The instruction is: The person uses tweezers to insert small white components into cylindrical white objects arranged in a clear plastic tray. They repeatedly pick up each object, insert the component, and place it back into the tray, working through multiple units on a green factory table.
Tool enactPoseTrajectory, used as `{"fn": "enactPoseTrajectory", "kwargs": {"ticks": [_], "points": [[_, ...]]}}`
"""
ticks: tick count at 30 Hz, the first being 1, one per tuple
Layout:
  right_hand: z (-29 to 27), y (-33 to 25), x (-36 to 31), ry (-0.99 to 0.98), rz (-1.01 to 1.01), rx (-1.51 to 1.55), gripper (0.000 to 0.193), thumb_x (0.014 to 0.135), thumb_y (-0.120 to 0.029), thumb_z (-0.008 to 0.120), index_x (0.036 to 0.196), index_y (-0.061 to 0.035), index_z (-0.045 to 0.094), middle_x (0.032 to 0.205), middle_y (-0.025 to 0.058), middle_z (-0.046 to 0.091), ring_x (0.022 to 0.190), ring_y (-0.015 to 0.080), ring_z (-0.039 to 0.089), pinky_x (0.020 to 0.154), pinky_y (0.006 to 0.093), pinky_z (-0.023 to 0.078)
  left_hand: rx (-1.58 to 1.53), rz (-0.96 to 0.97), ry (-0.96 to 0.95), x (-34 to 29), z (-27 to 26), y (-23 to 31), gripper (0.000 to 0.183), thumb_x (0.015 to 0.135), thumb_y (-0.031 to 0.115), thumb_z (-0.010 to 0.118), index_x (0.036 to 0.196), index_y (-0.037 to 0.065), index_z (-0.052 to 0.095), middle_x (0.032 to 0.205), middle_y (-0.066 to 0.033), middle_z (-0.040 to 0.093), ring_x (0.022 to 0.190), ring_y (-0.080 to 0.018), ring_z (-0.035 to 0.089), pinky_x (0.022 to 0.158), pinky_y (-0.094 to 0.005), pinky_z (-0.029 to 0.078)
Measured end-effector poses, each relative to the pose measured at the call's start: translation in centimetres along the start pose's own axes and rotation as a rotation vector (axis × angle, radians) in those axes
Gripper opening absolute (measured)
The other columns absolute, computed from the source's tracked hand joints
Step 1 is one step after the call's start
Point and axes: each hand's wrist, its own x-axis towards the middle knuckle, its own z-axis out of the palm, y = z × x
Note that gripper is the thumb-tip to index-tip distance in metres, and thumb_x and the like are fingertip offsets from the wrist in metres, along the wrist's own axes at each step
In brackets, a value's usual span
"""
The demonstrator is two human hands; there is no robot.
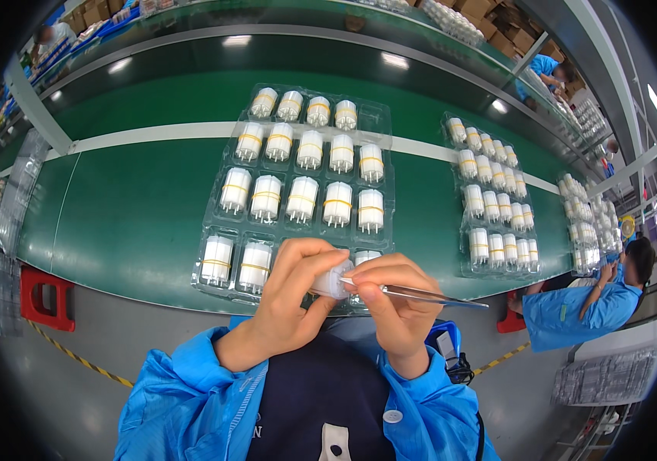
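Note:
My left hand (286,296) grips a white cylindrical part (330,283) at the table's near edge, its round end turned toward my right hand. Between the fingers of my right hand (401,300) is a pair of slim metal tweezers (440,297), pointing out to the right. The right fingertips touch or nearly touch the end of the part; the contact point is too small to make out. Just beyond both hands lies a clear plastic tray (374,119), filled with rows of white cylinders (301,198) with yellow bands and metal pins. My hands cover part of its nearest row.
The trays rest on a green work surface (129,207) crossed by a white strip (159,137). A second filled tray (464,240) stands to the right, with more cylinders beyond. A co-worker in blue (585,303) sits at the far right. A red stool (48,301) stands at left.

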Motion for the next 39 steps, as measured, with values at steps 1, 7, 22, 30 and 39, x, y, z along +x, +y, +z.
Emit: {"fn": "enactPoseTrajectory", "kwargs": {"ticks": [1, 7, 22, 30, 39], "points": [[0.0, -0.4, 0.2, -0.018, -0.007, -0.040, 0.007, 0.083, 0.003, 0.069, 0.090, 0.0017, 0.069, 0.087, 0.0153, 0.070, 0.077, 0.0218, 0.067, 0.068, 0.0302, 0.053, -0.001, 0.000, -0.005, 0.1, 0.0, 0.0, 0.054, 0.066, -0.012, 0.067, 0.118, -0.001, 0.059, 0.110, -0.0161, 0.055, 0.096, -0.0321, 0.055, 0.079, -0.0375, 0.047], [-0.3, -1.1, 0.6, -0.062, 0.008, -0.084, 0.008, 0.080, 0.003, 0.070, 0.087, 0.0013, 0.070, 0.084, 0.0148, 0.069, 0.073, 0.0236, 0.067, 0.064, 0.0302, 0.052, 0.058, 0.049, -0.032, 0.0, -0.2, -0.2, 0.056, 0.064, -0.013, 0.068, 0.118, -0.001, 0.060, 0.110, -0.0158, 0.056, 0.095, -0.0323, 0.055, 0.077, -0.0380, 0.047], [-1.2, -0.5, 0.2, -0.006, 0.061, 0.148, 0.011, 0.079, 0.003, 0.071, 0.090, 0.0013, 0.071, 0.086, 0.0147, 0.069, 0.077, 0.0227, 0.067, 0.068, 0.0301, 0.052, -0.209, -0.128, -0.205, 0.1, -1.4, 0.2, 0.057, 0.069, -0.008, 0.070, 0.124, -0.001, 0.059, 0.113, -0.0165, 0.057, 0.105, -0.0303, 0.059, 0.087, -0.0367, 0.049], [-1.8, -0.8, 0.7, -0.101, -0.034, -0.021, 0.015, 0.077, 0.004, 0.072, 0.092, 0.0021, 0.071, 0.087, 0.0140, 0.071, 0.079, 0.0244, 0.068, 0.069, 0.0313, 0.053, -0.367, -0.176, -0.227, 0.1, -1.3, 0.3, 0.055, 0.073, -0.006, 0.071, 0.126, 0.000, 0.059, 0.115, -0.0149, 0.056, 0.105, -0.0259, 0.059, 0.087, -0.0345, 0.049], [-1.5, -0.6, 0.3, -0.015, 0.047, 0.078, 0.013, 0.077, 0.005, 0.071, 0.090, 0.0014, 0.071, 0.085, 0.0124, 0.071, 0.076, 0.0232, 0.068, 0.069, 0.0301, 0.053, -0.324, -0.166, -0.235, 0.1, -1.4, 0.5, 0.055, 0.071, -0.006, 0.071, 0.125, 0.000, 0.059, 0.114, -0.0155, 0.056, 0.104, -0.0270, 0.059, 0.086, -0.0351, 0.049]]}}
